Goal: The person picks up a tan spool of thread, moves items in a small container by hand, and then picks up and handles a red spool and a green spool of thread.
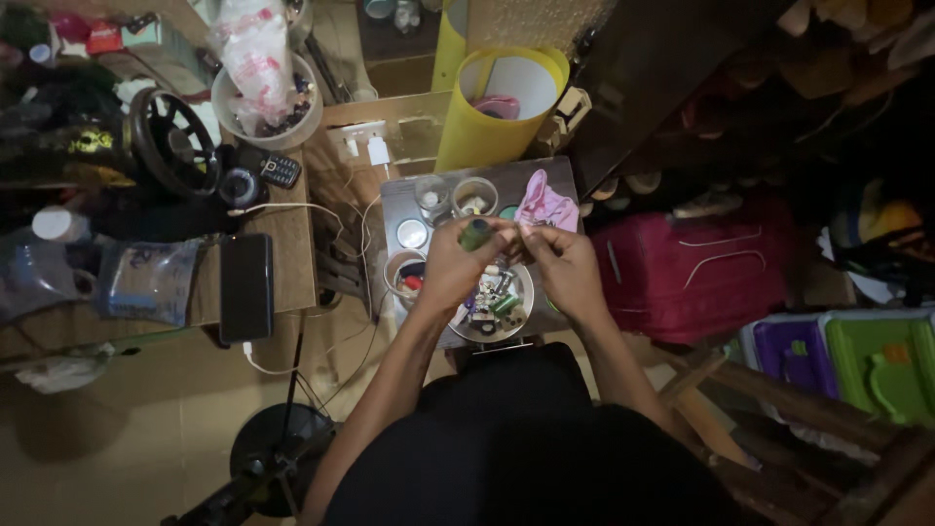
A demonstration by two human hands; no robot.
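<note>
My left hand [458, 263] holds a green spool of thread [475, 234] between thumb and fingers, raised above a small grey table [394, 206]. My right hand [563, 261] is pinched close to the spool; whatever it grips is too small to see. Below both hands sits a round bowl [526, 304] filled with several spools and small sewing bits. A pink piece of cloth [545, 205] lies just beyond my right hand on the table.
Small round containers [474, 197] stand on the grey table. A black sewing machine with a hand wheel [175, 146], a dark phone [244, 285] and a keypad phone [280, 171] are on the wooden table at left. A yellow rolled sheet [492, 112] stands behind, a red suitcase [696, 268] at right.
</note>
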